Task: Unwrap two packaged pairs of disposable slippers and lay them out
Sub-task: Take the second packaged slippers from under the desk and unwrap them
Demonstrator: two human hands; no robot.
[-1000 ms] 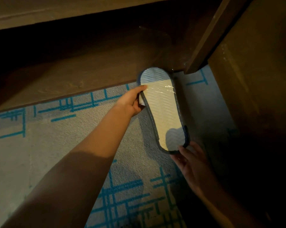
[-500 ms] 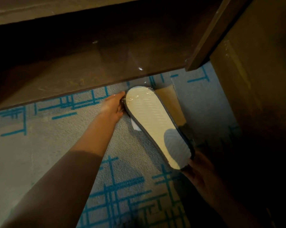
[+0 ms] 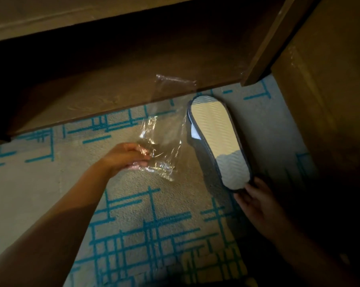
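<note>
So over on the left there's the person's bare forearm reaching in from the bottom corner, and the left hand (image 3: pixel 126 157) has its fingers bunched together, pinching one end of a clear plastic wrapper (image 3: pixel 164 139). The wrapper is empty and crinkly, hanging up off the floor, and its far end stretches up in front of the wooden shelf (image 3: pixel 112 85) that runs across the top of the view. You can see the carpet (image 3: pixel 50 183) straight through it, grey with a scratchy teal line pattern. Just to the right of the wrapper, apart from it, is the pair of slippers (image 3: pixel 218 139), out of the plastic, pressed flat together with a pale ribbed sole facing up and dark grey trim round the edge. A bit of white shows at the left side where the two halves gap open. The toe end points toward the shelf and the heel end is down near the right hand (image 3: pixel 255 200), which grips that heel end, fingers curled at the rim. It's really shadowy there, so I can't say exactly how tight the hold is. Far right is a tall brown wooden panel (image 3: pixel 330 100), mostly dark at the bottom.
</note>
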